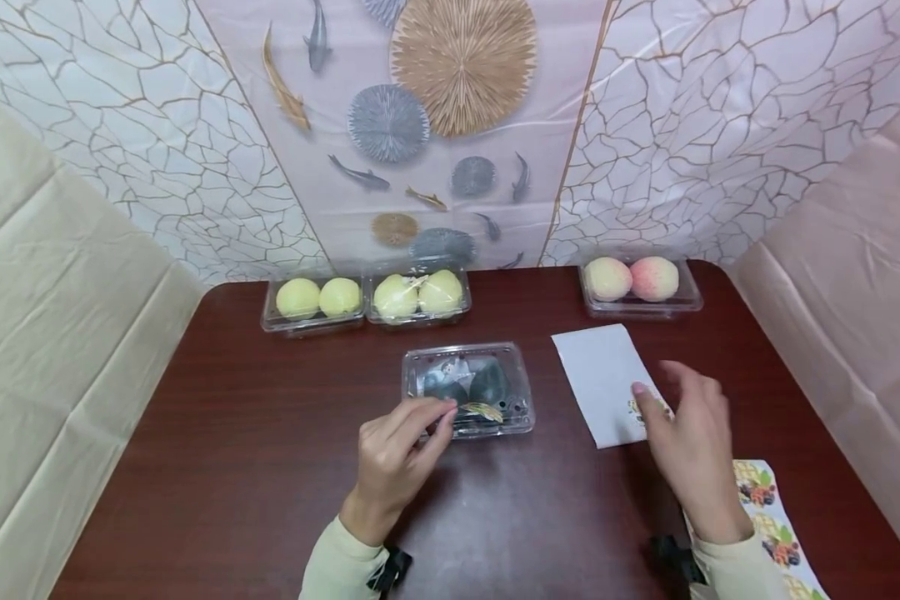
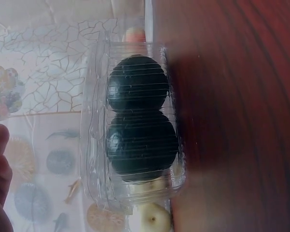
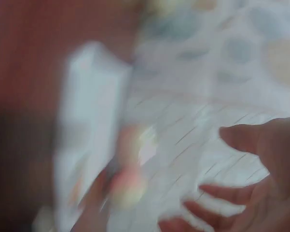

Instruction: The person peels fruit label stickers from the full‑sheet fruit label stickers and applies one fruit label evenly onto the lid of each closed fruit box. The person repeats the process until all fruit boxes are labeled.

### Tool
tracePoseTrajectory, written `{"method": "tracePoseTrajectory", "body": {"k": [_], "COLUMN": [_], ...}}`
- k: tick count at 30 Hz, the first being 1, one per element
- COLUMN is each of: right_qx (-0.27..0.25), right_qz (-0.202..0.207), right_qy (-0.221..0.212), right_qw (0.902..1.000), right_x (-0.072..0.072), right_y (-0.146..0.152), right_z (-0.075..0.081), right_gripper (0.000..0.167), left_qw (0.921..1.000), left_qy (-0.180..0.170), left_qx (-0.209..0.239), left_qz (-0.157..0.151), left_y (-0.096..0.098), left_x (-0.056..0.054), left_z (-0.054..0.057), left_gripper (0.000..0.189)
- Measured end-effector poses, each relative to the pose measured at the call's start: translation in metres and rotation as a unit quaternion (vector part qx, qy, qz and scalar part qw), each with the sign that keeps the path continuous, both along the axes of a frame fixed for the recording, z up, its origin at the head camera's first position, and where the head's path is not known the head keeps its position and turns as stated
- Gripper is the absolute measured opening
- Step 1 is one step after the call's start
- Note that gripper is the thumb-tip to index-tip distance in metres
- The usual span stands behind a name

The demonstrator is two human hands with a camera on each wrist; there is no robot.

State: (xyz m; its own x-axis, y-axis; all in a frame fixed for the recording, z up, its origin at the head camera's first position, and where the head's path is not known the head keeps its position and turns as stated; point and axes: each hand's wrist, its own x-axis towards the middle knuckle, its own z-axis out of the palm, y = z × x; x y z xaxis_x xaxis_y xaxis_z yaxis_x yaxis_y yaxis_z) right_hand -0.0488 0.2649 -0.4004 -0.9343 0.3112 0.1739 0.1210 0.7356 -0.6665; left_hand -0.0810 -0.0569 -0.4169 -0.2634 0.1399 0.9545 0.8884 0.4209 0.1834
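A clear plastic box (image 1: 522,392) stands mid-table with two dark round fruits (image 2: 142,145) inside, side by side. Over its near edge, my left hand (image 1: 397,450) pinches a small fruit-printed sticker (image 1: 483,412) between thumb and fingertips. The left wrist view shows the sticker (image 2: 5,92) upright beyond the fingers, apart from the box wall. My right hand (image 1: 690,442), fingers spread, hovers by the right edge of a white backing sheet (image 1: 603,375). A printed fruit sticker (image 1: 637,410) shows near that sheet's lower corner. Motion blurs the right wrist view.
Two clear boxes of yellow fruit (image 1: 297,298) stand at the back left, touching or nearly so. A box with two peaches (image 1: 655,279) stands at the back right. Another sheet of fruit stickers (image 1: 780,542) lies at the right front, partly under my right forearm.
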Motion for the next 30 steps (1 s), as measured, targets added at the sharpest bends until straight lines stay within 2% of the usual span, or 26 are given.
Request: {"method": "tracePoseTrajectory", "body": {"k": [2, 3, 4, 6, 7, 8, 9, 11, 15, 21, 27, 30], "right_qx": [-0.059, -0.102, -0.145, -0.237, -0.276, -0.304, -0.320, -0.341, -0.355, -0.386, -0.431, -0.451], "right_qz": [0.080, 0.130, 0.179, 0.255, 0.281, 0.294, 0.299, 0.298, 0.304, 0.326, 0.307, 0.290], "right_qy": [0.022, 0.018, 0.007, -0.032, -0.050, -0.070, -0.082, -0.097, -0.123, -0.164, -0.149, -0.150], "right_qw": [0.9947, 0.9861, 0.9730, 0.9369, 0.9179, 0.9033, 0.8951, 0.8860, 0.8755, 0.8475, 0.8353, 0.8306], "right_x": [0.003, 0.004, 0.005, 0.006, 0.006, 0.005, 0.004, 0.002, -0.003, -0.002, 0.001, 0.003], "right_y": [-0.022, -0.033, -0.045, -0.066, -0.075, -0.082, -0.088, -0.096, -0.100, -0.106, -0.109, -0.110], "right_z": [0.012, 0.016, 0.020, 0.022, 0.021, 0.021, 0.020, 0.018, 0.016, 0.013, 0.011, 0.012], "right_gripper": [0.039, 0.034, 0.031, 0.027, 0.026, 0.027, 0.027, 0.028, 0.030, 0.029, 0.020, 0.022], "left_qw": [1.0000, 0.9999, 0.9999, 0.9998, 0.9997, 0.9996, 0.9995, 0.9993, 0.9988, 0.9949, 0.9895, 0.9871], "left_qy": [0.006, 0.007, 0.010, 0.015, 0.017, 0.018, 0.017, 0.014, -0.012, -0.059, -0.105, -0.123], "left_qx": [0.002, 0.004, 0.004, 0.003, 0.000, -0.002, -0.005, -0.010, 0.001, 0.038, 0.042, 0.045], "left_qz": [-0.004, -0.006, -0.008, -0.014, -0.017, -0.021, -0.025, -0.032, -0.048, -0.073, -0.090, -0.091], "left_y": [0.000, 0.000, -0.001, -0.001, -0.001, -0.001, -0.001, -0.002, -0.003, -0.001, 0.001, 0.001], "left_x": [0.000, 0.000, 0.000, 0.000, 0.000, 0.000, 0.000, 0.000, 0.001, 0.002, 0.003, 0.004], "left_z": [0.000, -0.001, -0.001, -0.001, -0.001, -0.002, -0.002, -0.004, -0.009, -0.014, -0.017, -0.018], "left_gripper": [0.010, 0.010, 0.010, 0.010, 0.010, 0.010, 0.010, 0.010, 0.010, 0.011, 0.009, 0.009]}}
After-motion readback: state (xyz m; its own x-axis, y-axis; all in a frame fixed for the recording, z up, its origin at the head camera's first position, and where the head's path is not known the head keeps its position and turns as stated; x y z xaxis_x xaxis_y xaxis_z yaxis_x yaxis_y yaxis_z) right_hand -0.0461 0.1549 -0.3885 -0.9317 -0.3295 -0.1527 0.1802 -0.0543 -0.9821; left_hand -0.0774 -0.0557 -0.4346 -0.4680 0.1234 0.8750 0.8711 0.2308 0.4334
